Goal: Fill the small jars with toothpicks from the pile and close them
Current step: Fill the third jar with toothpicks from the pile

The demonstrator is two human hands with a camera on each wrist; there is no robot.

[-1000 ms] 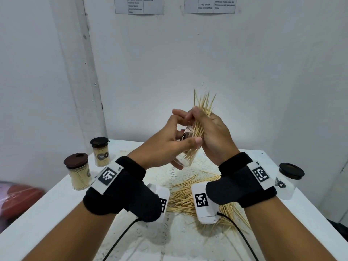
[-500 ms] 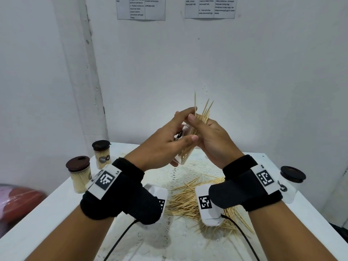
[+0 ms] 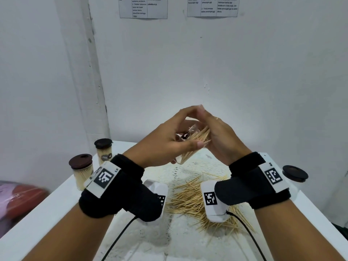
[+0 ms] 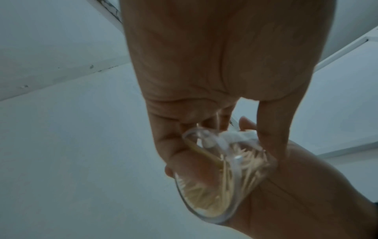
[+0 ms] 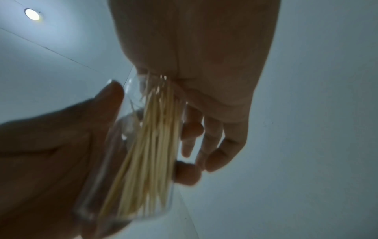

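White table (image 3: 56, 200) below. Left hand (image 3: 165, 146) grips tilted jar (image 3: 190, 146); right hand (image 3: 220, 140) covers its mouth. Toothpicks (image 5: 155, 145), previously protruding, now seated inside; lid next.

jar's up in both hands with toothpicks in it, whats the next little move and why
Probably nudge the toothpicks fully down with the right hand, which covers the mouth of the jar. The left hand grips the jar tilted in the air, and no lid is on it, so the sticks should seat below the rim before capping.
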